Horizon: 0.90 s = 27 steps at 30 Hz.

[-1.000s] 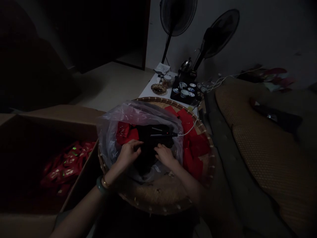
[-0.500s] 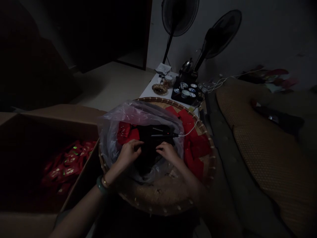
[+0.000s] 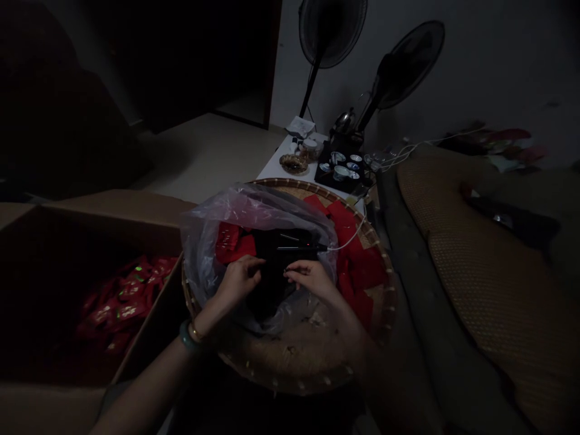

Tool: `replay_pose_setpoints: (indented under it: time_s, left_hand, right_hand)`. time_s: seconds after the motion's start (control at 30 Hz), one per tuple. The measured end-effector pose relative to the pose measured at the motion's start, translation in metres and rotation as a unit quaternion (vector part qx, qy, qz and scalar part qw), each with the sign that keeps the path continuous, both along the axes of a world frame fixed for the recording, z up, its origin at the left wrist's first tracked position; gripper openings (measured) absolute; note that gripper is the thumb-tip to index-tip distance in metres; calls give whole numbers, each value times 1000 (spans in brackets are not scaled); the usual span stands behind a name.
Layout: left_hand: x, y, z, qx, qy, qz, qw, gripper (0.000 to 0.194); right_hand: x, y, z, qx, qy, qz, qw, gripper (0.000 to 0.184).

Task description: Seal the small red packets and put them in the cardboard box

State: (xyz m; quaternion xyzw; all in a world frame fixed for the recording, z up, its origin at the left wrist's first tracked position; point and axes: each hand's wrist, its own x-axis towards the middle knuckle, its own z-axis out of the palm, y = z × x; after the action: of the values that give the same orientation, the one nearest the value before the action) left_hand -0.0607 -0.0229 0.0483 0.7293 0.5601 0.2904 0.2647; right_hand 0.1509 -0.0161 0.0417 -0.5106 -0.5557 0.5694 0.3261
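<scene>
An opened clear plastic bag point(image 3: 203, 257) lies on a round woven tray point(image 3: 272, 356), with a dark mass point(image 3: 272, 296) inside too dim to identify. My left hand point(image 3: 240, 281) is over the bag's left part, fingers curled and thumb close to the forefinger; anything between them is too small to make out. Opposite it, my right hand point(image 3: 308, 275) pinches a tiny dark bit between thumb and forefinger. Just beyond both hands rests a black two-armed tool like a hair straightener point(image 3: 301, 248), with a red light and white cord. Red packets point(image 3: 235, 241) lie at the bag's left.
More red packets point(image 3: 357, 260) cover the tray's right side. At left stands a cardboard box point(image 3: 149, 329) holding many shiny red packets point(image 3: 131, 296). Behind the tray, a white table point(image 3: 272, 163) carries teacups point(image 3: 341, 173). Two fans point(image 3: 333, 30) stand by the wall.
My right hand has turned slightly and its fingers have closed into a pinch, with a tiny dark bit now showing at the tips. My left hand has barely moved.
</scene>
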Motion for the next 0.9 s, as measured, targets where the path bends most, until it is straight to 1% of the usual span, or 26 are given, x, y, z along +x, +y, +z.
replay_pose_setpoints:
  time_s: [0.1,0.2,0.27,0.33,0.4,0.5,0.57,0.67,0.7,0.73,0.77,0.83,0.9]
  left_hand:
    - [1,-1,2,-4,-3,-4,1000,34]
    - [1,-1,5,-6,-2,-6,1000,34]
    - [1,-1,6,-6,-7,-7,1000,34]
    - [1,-1,6,-8,-14,-8,1000,33]
    - [2,-1,6,-12,-19,-8,1000,32]
    - [2,-1,6,-12,-22,-9,1000,33]
    - [2,-2,6,-10,-31,-8,999,33]
    - [1,-3,6,-11,-48,3,999,33]
    - [0,-3,6,-14,-55,9,998,31]
    - [0,-2,5,-18,-68,15,997,30]
    - [-2,-1,4,-24,-88,21,996,28]
    - [-5,2,2,-35,-144,29,989,31]
    - [-8,5,0,-48,-197,9,979,47]
  right_hand:
    - [-18,-1,22,31,-40,29,998,28]
    - [-34,2,31,68,-110,41,991,19]
    - [-40,4,32,85,-135,37,987,18]
    - [-43,6,30,94,-138,27,986,23]
    - [-43,6,28,101,-133,21,986,27]
    - [-40,3,27,128,-136,24,982,27]
    - [-39,-1,28,180,-174,48,967,26]
    - [-38,-7,29,275,-271,106,916,27]
    - [-38,-8,28,292,-294,120,902,24]
    - [-38,-8,28,299,-304,126,896,20]
    - [-38,-8,27,296,-300,125,898,15]
    - [-36,-6,25,278,-263,105,918,12]
    - [-33,-2,24,251,-212,72,942,12]
